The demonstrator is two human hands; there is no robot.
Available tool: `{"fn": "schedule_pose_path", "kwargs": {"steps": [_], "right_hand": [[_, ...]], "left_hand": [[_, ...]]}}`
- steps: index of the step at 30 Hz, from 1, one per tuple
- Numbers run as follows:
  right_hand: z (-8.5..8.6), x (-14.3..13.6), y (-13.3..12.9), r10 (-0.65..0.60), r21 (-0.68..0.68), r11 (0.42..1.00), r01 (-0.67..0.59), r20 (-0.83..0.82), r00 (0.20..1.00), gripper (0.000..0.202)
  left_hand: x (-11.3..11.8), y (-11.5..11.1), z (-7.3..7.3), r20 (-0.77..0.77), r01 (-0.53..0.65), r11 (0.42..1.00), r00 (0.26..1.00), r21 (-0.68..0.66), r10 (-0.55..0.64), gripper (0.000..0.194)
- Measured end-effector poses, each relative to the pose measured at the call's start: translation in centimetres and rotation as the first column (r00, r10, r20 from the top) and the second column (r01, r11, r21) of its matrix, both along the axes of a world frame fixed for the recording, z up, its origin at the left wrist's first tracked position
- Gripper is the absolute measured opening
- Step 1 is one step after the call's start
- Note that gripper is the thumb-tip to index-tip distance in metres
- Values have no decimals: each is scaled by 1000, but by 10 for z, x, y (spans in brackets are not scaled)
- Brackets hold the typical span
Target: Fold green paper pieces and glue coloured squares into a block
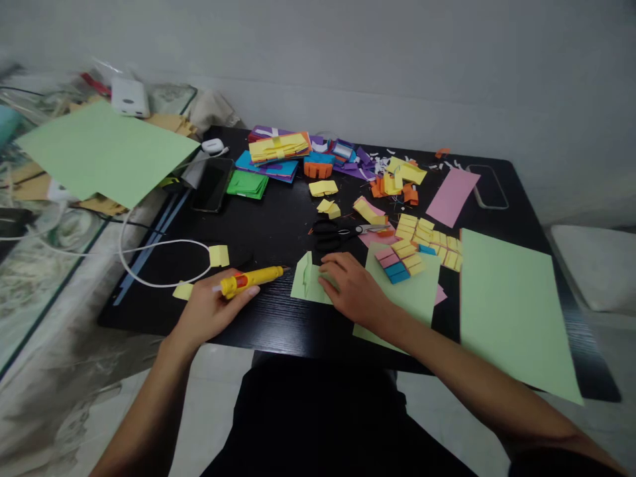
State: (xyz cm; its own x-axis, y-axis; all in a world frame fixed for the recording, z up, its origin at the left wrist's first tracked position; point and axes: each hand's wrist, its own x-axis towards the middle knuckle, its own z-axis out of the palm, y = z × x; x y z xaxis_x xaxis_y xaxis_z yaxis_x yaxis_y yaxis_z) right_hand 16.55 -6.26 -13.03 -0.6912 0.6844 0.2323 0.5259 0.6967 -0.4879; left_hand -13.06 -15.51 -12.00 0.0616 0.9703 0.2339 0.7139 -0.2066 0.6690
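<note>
A yellow glue gun (252, 281) is gripped in my left hand (211, 306), its tip pointing right toward a folded light green paper piece (304, 278). My right hand (355, 291) rests on the right part of that green piece, fingers curled and pressed on it. Beneath my right forearm lies a green sheet (420, 291), and on it sits a block of pink, yellow and blue folded pieces (399, 262). Just behind my right hand are black-handled scissors (342, 233). A small yellow folded piece (218, 256) lies behind my left hand.
A large green sheet (514, 311) covers the right of the black table (278, 324). Stacks of coloured paper (279, 147) and paper scraps line the back. A phone (213, 185) lies back left, near a looping white cable (163, 243). Another green sheet (106, 149) hangs at left.
</note>
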Motion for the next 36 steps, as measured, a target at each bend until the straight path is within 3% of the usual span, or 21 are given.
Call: {"fn": "schedule_pose_path", "kwargs": {"steps": [4, 9, 21, 31, 36], "right_hand": [[-12, -11, 6, -151, -167, 978, 125, -158, 976, 33], [-24, -19, 5, -150, -286, 953, 97, -168, 974, 52], [-28, -17, 7, -91, -283, 959, 18, -247, 965, 28], [-28, -18, 5, -172, -400, 915, 43, -293, 940, 54], [-31, -17, 6, -159, -401, 915, 37, -275, 948, 53]], "left_hand": [[10, 9, 0, -22, 46, 997, 999, -55, -47, 29], [16, 18, -1, -63, 73, 995, 995, -70, -77, 32], [16, 22, -7, -101, 123, 990, 986, -74, -130, 31], [21, 27, -3, -122, 94, 993, 987, -74, -103, 34], [21, 27, -4, -101, 76, 995, 991, -63, -82, 32]]}}
